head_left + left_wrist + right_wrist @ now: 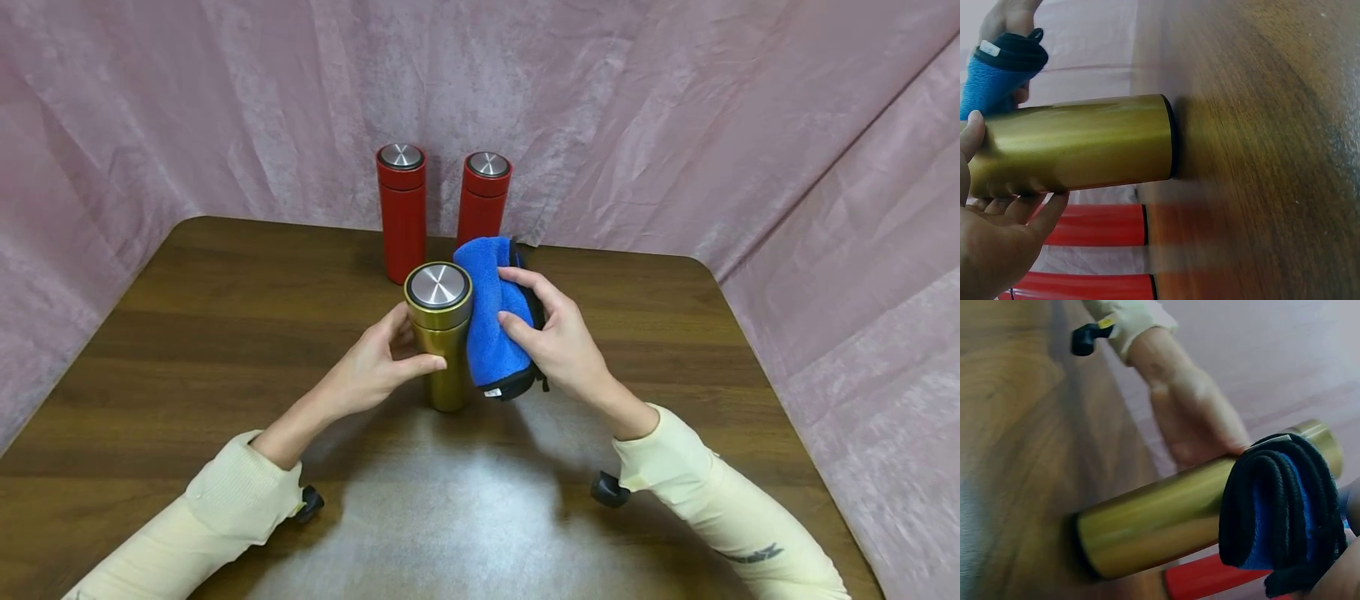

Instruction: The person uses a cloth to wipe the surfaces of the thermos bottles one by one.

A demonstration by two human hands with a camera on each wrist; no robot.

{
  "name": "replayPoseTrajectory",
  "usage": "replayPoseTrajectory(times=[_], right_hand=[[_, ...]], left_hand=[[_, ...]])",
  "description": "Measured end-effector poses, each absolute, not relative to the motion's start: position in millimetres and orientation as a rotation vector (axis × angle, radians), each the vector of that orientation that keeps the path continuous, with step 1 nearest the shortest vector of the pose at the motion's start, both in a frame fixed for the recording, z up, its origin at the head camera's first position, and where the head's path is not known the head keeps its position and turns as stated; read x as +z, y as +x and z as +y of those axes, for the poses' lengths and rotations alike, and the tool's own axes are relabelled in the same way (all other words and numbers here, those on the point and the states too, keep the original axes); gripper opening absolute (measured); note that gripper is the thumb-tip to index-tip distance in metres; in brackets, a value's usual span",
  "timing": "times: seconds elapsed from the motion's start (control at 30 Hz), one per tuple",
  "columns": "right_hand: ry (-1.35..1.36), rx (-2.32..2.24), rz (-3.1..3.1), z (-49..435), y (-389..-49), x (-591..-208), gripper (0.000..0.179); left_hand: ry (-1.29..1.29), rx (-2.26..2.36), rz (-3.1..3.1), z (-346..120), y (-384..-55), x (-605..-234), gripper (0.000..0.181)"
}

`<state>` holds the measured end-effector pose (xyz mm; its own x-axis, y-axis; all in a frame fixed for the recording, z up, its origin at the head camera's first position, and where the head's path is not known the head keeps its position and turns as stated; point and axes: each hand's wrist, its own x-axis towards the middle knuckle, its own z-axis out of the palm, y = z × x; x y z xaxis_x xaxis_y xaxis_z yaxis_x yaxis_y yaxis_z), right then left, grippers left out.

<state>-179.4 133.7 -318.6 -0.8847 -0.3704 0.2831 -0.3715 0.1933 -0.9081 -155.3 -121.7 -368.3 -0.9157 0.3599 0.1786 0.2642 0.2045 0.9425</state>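
A gold vacuum flask (447, 358) with a brushed steel lid top stands upright near the table's middle. Its base is at or just above the wood; I cannot tell which. My left hand (375, 367) grips its side, the thumb in front and the fingers behind. A folded blue towel (491, 312) with black edging and a small white tag is held by my right hand (558, 337), thumb and fingers on its near face. The towel is against or right beside the flask's right side. In the right wrist view, the towel's folded end (1285, 506) covers part of the flask.
Two red flasks, a left one (403, 221) and a right one (483, 204), stand upright behind the gold one; the towel hides the right one's lower part. The brown wooden table (225, 333) has pink curtains (637, 108) behind it and at its sides.
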Motion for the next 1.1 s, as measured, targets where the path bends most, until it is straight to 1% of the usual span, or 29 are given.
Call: replayPoseTrajectory(times=[0.17,0.7,1.1], right_hand=[[0.775,1.786,-2.494,132,-184,-337,0.049],[0.796,1.535,-2.821,141,-190,-377,0.048],[0.717,1.397,-3.022,142,-191,-393,0.046]], left_hand=[[0.602,1.862,2.379,-122,-156,-369,0.067],[0.606,1.904,2.338,-126,-161,-370,0.064],[0.526,1.95,2.313,-129,-167,-373,0.059]])
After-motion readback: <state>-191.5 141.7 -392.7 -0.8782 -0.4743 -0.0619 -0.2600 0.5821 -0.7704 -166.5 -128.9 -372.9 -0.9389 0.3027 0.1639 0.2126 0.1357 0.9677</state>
